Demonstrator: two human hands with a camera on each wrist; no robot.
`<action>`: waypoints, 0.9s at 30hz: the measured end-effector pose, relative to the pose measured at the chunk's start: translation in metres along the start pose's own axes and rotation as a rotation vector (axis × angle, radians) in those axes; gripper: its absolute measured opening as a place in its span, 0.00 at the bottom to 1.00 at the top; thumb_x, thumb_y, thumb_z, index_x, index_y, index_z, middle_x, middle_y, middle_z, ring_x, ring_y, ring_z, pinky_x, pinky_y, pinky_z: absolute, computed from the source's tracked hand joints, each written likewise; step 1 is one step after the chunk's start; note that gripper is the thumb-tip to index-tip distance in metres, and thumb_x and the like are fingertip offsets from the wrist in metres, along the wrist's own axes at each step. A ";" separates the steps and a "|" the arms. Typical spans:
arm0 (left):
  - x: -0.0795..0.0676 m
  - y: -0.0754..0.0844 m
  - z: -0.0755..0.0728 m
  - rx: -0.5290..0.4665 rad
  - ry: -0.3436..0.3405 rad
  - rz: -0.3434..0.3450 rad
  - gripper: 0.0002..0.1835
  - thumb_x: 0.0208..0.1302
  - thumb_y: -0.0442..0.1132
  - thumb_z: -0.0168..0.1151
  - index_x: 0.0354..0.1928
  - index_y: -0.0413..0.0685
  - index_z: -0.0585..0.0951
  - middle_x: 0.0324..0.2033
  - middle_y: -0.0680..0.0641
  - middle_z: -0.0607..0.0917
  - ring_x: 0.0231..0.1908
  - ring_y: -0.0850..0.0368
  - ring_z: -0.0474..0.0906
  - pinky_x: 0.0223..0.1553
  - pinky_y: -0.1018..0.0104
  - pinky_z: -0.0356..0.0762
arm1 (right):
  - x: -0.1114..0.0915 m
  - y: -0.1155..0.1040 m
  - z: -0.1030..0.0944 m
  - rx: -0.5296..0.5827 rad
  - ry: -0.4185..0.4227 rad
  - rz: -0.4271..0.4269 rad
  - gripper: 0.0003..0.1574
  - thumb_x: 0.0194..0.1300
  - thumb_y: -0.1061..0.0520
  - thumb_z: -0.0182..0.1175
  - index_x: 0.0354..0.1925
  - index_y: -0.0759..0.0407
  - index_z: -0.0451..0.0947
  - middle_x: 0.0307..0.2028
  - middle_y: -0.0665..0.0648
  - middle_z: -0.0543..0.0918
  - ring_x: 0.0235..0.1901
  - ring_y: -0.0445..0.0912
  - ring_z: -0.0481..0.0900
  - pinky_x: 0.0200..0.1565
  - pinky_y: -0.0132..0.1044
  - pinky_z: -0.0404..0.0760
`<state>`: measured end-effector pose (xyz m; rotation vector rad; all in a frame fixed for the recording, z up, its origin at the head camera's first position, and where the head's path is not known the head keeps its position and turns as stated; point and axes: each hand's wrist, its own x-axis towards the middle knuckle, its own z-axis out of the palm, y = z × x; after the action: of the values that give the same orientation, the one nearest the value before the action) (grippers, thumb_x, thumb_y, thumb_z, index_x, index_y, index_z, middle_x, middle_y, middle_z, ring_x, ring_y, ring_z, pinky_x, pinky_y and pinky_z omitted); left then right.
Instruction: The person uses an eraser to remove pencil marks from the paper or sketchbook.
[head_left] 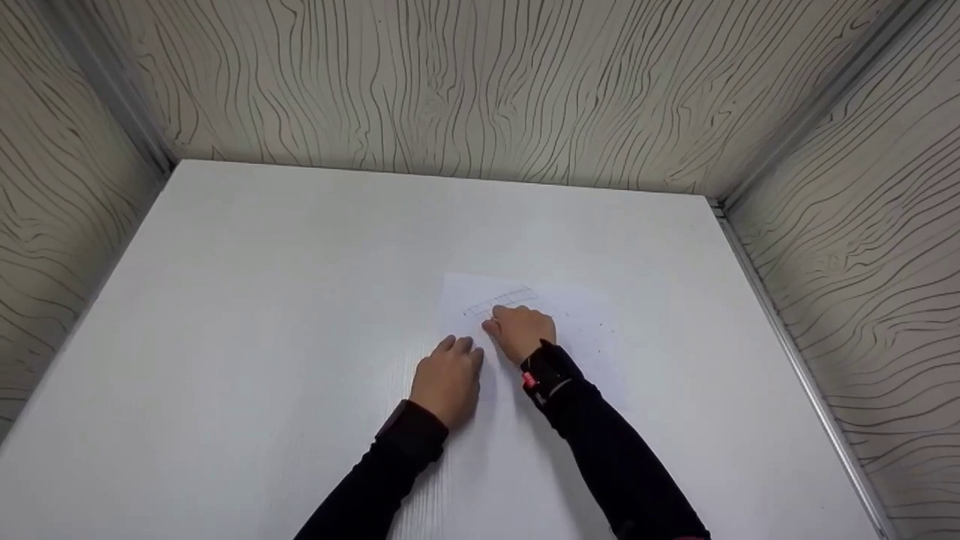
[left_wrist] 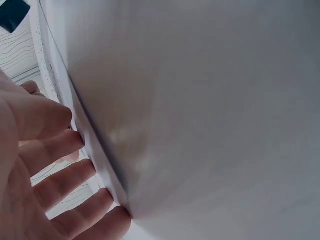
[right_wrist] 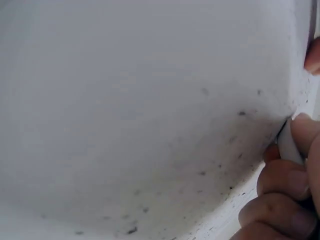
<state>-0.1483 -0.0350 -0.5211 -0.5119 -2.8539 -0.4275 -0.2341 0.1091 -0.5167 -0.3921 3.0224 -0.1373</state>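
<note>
A white sheet of paper [head_left: 577,300] lies on the white table, bearing a pencil-drawn band split into cells [head_left: 517,295]. My right hand [head_left: 526,331] pinches a small white eraser [right_wrist: 288,144] between thumb and fingers, low over the paper by the lower edge of the drawing. Dark crumbs [right_wrist: 202,173] are scattered on the sheet beside that hand. My left hand [head_left: 448,379] rests at the paper's left side, its fingertips on the sheet and the fingers loosely bent. In the head view the eraser is mostly hidden by the right hand.
The white tabletop [head_left: 285,300] stretches around the sheet on all sides. Wood-patterned panels [head_left: 450,90] rise behind the table and at both sides. A metal strip [head_left: 795,360] runs along the right edge.
</note>
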 end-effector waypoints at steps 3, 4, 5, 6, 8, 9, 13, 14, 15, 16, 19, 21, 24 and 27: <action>-0.001 0.001 0.001 0.005 0.010 0.002 0.10 0.62 0.34 0.68 0.45 0.43 0.89 0.47 0.44 0.86 0.51 0.44 0.83 0.36 0.49 0.86 | 0.003 0.006 -0.005 -0.002 0.009 0.010 0.19 0.77 0.45 0.57 0.38 0.59 0.81 0.26 0.59 0.82 0.26 0.54 0.81 0.32 0.49 0.83; -0.001 0.001 0.001 0.007 0.016 0.006 0.09 0.62 0.33 0.68 0.44 0.44 0.89 0.47 0.44 0.87 0.50 0.44 0.83 0.35 0.50 0.86 | 0.004 0.007 -0.006 0.000 0.024 0.012 0.19 0.77 0.45 0.57 0.37 0.59 0.80 0.26 0.59 0.82 0.25 0.54 0.81 0.31 0.49 0.82; -0.002 0.001 0.002 0.007 0.017 0.009 0.09 0.62 0.34 0.68 0.44 0.44 0.89 0.47 0.44 0.87 0.50 0.44 0.83 0.35 0.50 0.87 | 0.004 0.007 -0.007 0.006 0.039 0.012 0.20 0.77 0.46 0.57 0.35 0.60 0.79 0.25 0.59 0.81 0.25 0.53 0.80 0.30 0.48 0.82; -0.002 0.001 0.003 0.005 0.017 0.011 0.09 0.62 0.34 0.68 0.44 0.44 0.89 0.47 0.44 0.87 0.51 0.44 0.83 0.36 0.50 0.87 | 0.004 0.006 -0.007 0.016 0.045 0.011 0.20 0.77 0.46 0.57 0.35 0.59 0.79 0.24 0.58 0.80 0.24 0.53 0.80 0.30 0.48 0.81; -0.003 0.000 0.004 0.002 0.014 0.015 0.09 0.62 0.34 0.68 0.44 0.44 0.89 0.47 0.44 0.86 0.51 0.43 0.83 0.36 0.49 0.87 | 0.002 0.000 -0.008 0.048 0.045 -0.011 0.20 0.77 0.46 0.57 0.34 0.59 0.78 0.23 0.58 0.78 0.24 0.53 0.79 0.29 0.49 0.81; -0.003 0.000 0.004 0.001 0.011 0.015 0.09 0.62 0.34 0.68 0.44 0.44 0.89 0.48 0.44 0.86 0.51 0.43 0.83 0.37 0.49 0.87 | 0.001 -0.004 -0.008 0.061 0.029 -0.024 0.20 0.77 0.45 0.57 0.34 0.59 0.78 0.23 0.57 0.78 0.24 0.53 0.79 0.30 0.49 0.80; -0.004 -0.001 0.004 0.001 0.005 0.014 0.11 0.60 0.34 0.69 0.45 0.45 0.89 0.49 0.44 0.86 0.52 0.42 0.82 0.38 0.48 0.87 | -0.001 -0.014 -0.006 0.070 -0.040 -0.055 0.21 0.76 0.43 0.57 0.35 0.58 0.78 0.24 0.57 0.78 0.26 0.53 0.79 0.31 0.49 0.80; -0.004 0.000 0.004 0.003 0.008 0.014 0.11 0.60 0.33 0.69 0.45 0.45 0.89 0.49 0.44 0.86 0.52 0.42 0.83 0.38 0.49 0.87 | 0.000 -0.014 -0.005 0.058 -0.039 -0.055 0.21 0.76 0.42 0.57 0.35 0.58 0.78 0.24 0.56 0.78 0.26 0.53 0.79 0.31 0.48 0.80; -0.004 0.000 0.004 0.002 0.009 0.011 0.12 0.60 0.33 0.69 0.46 0.45 0.89 0.49 0.43 0.86 0.53 0.42 0.82 0.40 0.49 0.87 | 0.001 -0.012 -0.004 0.045 -0.034 -0.047 0.22 0.76 0.42 0.57 0.34 0.58 0.77 0.23 0.56 0.77 0.25 0.52 0.79 0.30 0.48 0.80; -0.004 0.000 0.004 0.002 0.011 0.009 0.12 0.61 0.33 0.69 0.47 0.44 0.89 0.49 0.43 0.86 0.53 0.41 0.82 0.40 0.49 0.86 | 0.003 -0.009 -0.003 0.035 -0.022 -0.032 0.23 0.76 0.42 0.56 0.33 0.59 0.78 0.22 0.56 0.77 0.24 0.52 0.78 0.30 0.48 0.80; -0.004 0.000 0.004 -0.002 0.021 0.004 0.11 0.62 0.33 0.68 0.47 0.43 0.89 0.49 0.43 0.87 0.53 0.42 0.83 0.41 0.49 0.86 | 0.008 0.002 -0.001 -0.003 0.015 0.020 0.24 0.77 0.43 0.56 0.31 0.59 0.77 0.20 0.55 0.74 0.21 0.50 0.74 0.29 0.46 0.80; -0.004 0.000 0.005 -0.008 0.027 0.003 0.11 0.62 0.32 0.68 0.46 0.43 0.89 0.49 0.43 0.87 0.52 0.42 0.83 0.40 0.50 0.87 | 0.010 0.007 -0.002 -0.023 0.041 0.044 0.25 0.77 0.44 0.56 0.30 0.60 0.77 0.19 0.55 0.73 0.20 0.49 0.72 0.28 0.46 0.80; -0.004 -0.001 0.005 -0.003 0.034 0.005 0.10 0.61 0.32 0.68 0.45 0.43 0.89 0.48 0.43 0.87 0.51 0.43 0.83 0.39 0.50 0.87 | 0.011 0.006 -0.005 -0.020 0.060 0.027 0.24 0.77 0.45 0.57 0.30 0.60 0.77 0.19 0.55 0.72 0.20 0.49 0.71 0.27 0.45 0.79; -0.003 -0.002 0.004 0.002 0.040 0.001 0.10 0.61 0.32 0.68 0.45 0.44 0.89 0.48 0.44 0.87 0.51 0.43 0.83 0.37 0.49 0.87 | 0.011 -0.005 -0.005 0.011 0.044 -0.043 0.23 0.76 0.44 0.57 0.31 0.59 0.78 0.20 0.55 0.74 0.21 0.49 0.73 0.27 0.45 0.78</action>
<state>-0.1468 -0.0366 -0.5263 -0.4994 -2.8154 -0.4301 -0.2437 0.1021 -0.5117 -0.4590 3.0557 -0.1681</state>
